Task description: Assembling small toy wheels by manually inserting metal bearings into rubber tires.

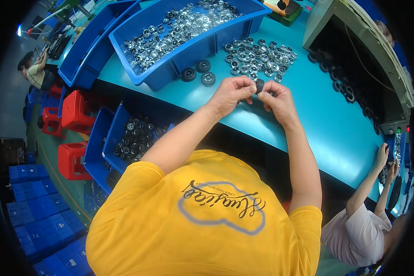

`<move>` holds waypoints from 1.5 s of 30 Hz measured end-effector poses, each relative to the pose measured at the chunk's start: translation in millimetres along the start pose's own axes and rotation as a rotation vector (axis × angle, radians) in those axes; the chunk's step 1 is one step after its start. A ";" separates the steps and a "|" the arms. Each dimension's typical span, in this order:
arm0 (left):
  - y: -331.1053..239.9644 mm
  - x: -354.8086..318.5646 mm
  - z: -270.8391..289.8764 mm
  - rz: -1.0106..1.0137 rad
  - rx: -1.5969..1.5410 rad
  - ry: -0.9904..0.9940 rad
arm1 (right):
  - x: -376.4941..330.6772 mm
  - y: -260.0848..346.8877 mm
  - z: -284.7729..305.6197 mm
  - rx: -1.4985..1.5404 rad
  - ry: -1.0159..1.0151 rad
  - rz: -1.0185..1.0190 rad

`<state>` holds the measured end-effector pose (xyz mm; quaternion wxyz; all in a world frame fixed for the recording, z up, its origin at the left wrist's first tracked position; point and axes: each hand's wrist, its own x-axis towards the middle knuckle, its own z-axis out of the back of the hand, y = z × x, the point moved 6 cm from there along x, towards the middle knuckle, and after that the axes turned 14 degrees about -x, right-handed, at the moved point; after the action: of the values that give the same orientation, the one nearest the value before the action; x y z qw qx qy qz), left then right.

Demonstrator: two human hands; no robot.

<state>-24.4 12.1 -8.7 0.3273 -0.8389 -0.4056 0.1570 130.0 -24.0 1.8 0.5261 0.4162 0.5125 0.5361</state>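
Observation:
Above the near edge of the turquoise table, my left hand (231, 96) and my right hand (278, 102) meet at a small black rubber tyre (260, 85). The thumb and fingers of each hand pinch it from either side, and it stands on edge between them. Part of another dark round piece shows under my right fingers; its kind is hard to make out. Just beyond my hands lies a loose pile of shiny chrome wheel hubs (257, 57). Three toy wheels with black tyres (208, 78) rest to the left of the pile, beside a blue bin.
The large blue bin (188, 48) holds many chrome hubs. Lower left, another blue bin (119, 124) contains tyred wheels. Black tyres (345, 89) lie along a box-like machine's opening (361, 50) at right. Red stools (78, 110) stand left. A co-worker (363, 225) works at right, another further left.

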 end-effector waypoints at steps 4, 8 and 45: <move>1.9 2.0 2.5 -0.022 0.121 0.034 | -1.2 -4.3 -3.2 0.158 0.025 -0.045; 6.2 3.3 1.7 -0.107 0.317 0.006 | -0.2 -9.7 -4.6 0.353 0.074 -0.139; 1.3 2.7 -2.2 -0.196 0.417 -0.013 | 0.5 -6.5 -0.6 0.239 0.036 -0.040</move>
<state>-20.8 12.7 -8.0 0.5046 -0.7086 -0.4460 0.2105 130.2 -24.0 -4.7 0.4738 0.4561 0.5903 0.4680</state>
